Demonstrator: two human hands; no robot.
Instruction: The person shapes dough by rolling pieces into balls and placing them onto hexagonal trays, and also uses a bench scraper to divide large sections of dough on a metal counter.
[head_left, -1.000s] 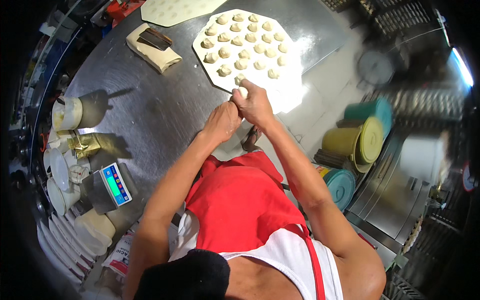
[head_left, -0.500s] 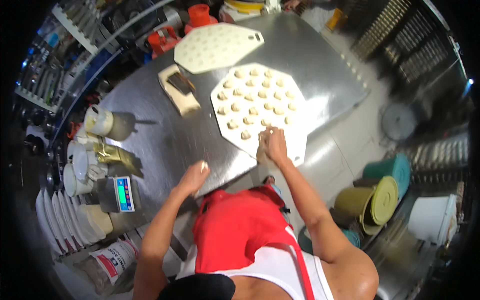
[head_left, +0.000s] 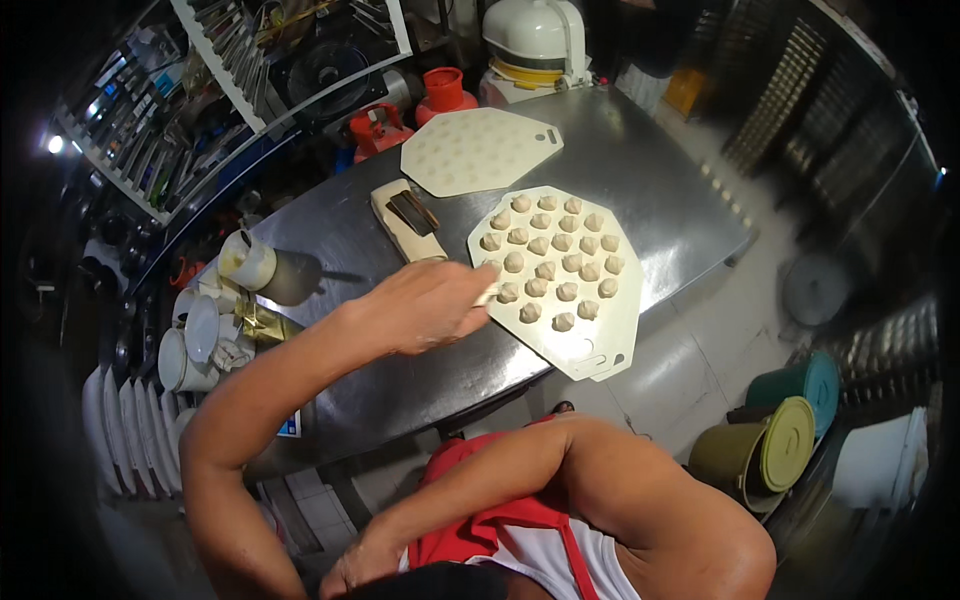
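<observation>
My left hand reaches over the steel table, fingers curled around a small pale piece that I cannot make out, at the left edge of an octagonal cream board. Rows of several small pleated dough pieces sit on that board. Behind my left hand lies a beige folded bundle with dark flat scrapers on top. My right arm crosses my red apron, and my right hand is low by my waist, its fingers partly hidden at the lower edge.
Another cream board lies farther back on the steel table. A pitcher, white tubs and a gold packet line the left side. Red cylinders and a white machine stand behind; lidded buckets at right.
My left hand has moved forward to the board's left edge. My right hand has left the board and come down across my body. The view has shifted, showing more beyond the table.
</observation>
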